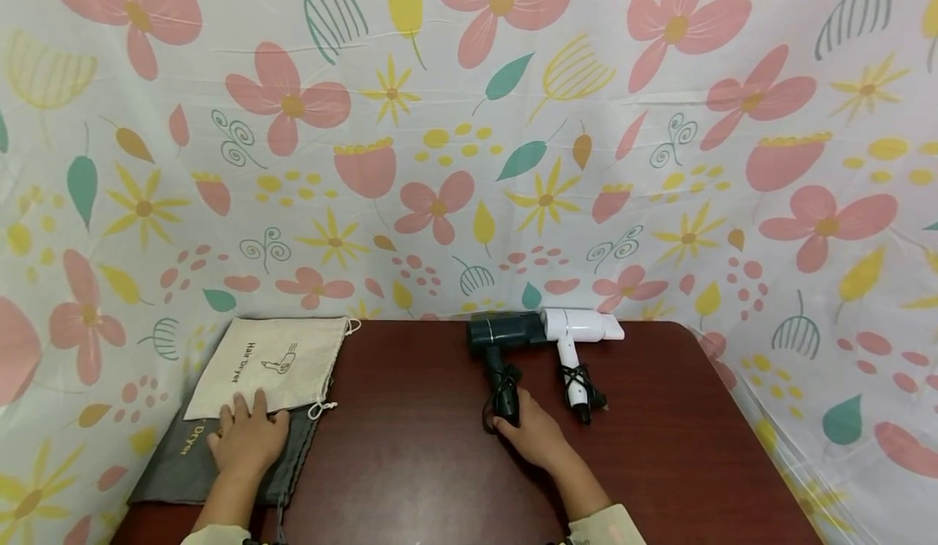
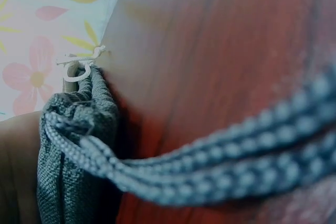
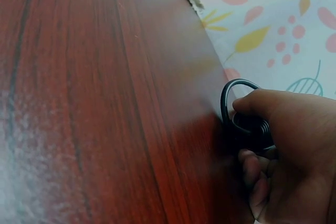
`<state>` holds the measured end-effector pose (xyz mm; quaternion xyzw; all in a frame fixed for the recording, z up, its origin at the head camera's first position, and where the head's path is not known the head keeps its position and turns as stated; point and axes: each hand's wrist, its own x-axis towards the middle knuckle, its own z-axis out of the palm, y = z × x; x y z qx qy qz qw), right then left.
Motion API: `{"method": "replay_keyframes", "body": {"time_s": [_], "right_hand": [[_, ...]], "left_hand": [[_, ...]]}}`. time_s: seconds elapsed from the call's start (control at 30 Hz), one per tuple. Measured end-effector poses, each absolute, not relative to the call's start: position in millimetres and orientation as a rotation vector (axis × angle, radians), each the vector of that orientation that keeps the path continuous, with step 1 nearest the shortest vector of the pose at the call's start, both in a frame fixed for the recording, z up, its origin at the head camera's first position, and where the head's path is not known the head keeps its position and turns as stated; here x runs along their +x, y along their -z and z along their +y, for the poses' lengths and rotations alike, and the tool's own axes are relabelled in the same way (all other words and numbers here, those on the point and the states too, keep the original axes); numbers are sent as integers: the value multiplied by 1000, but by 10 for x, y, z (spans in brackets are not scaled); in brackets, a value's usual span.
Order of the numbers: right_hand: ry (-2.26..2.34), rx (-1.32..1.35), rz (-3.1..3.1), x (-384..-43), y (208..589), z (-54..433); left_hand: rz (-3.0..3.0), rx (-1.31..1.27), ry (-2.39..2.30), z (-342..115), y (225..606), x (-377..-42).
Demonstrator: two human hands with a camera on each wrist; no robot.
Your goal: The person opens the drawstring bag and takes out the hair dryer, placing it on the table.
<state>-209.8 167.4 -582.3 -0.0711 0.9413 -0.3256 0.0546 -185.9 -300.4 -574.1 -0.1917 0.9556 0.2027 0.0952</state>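
My right hand [image 1: 536,432] grips the lower handle of a dark hair dryer [image 1: 506,331], whose black cord is wound about the handle. In the right wrist view, thumb and fingers [image 3: 254,174] curl round that end, and a loop of black cord [image 3: 231,90] sticks out. Beside it lies a white hair dryer [image 1: 579,327], its cord wrapped too. On the left, my left hand [image 1: 252,439] rests with spread fingers on a beige drawstring pouch [image 1: 267,358] printed "Hair Dryer" and a grey pouch [image 1: 172,468] partly under it. The grey drawstring [image 2: 210,177] crosses the left wrist view.
Everything lies on a dark red-brown wooden table [image 1: 396,447]. A white curtain with flower prints [image 1: 469,162] hangs behind the table and along both sides, close to its edges. White cord ends [image 1: 322,408] stick out from the beige pouch.
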Motion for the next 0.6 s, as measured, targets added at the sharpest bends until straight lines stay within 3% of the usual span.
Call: {"method": "replay_keyframes", "body": {"time_s": [0.6], "right_hand": [[1102, -135, 2824, -2062, 5775, 1608]], "left_hand": [[2850, -591, -734, -3014, 5677, -1862]]}}
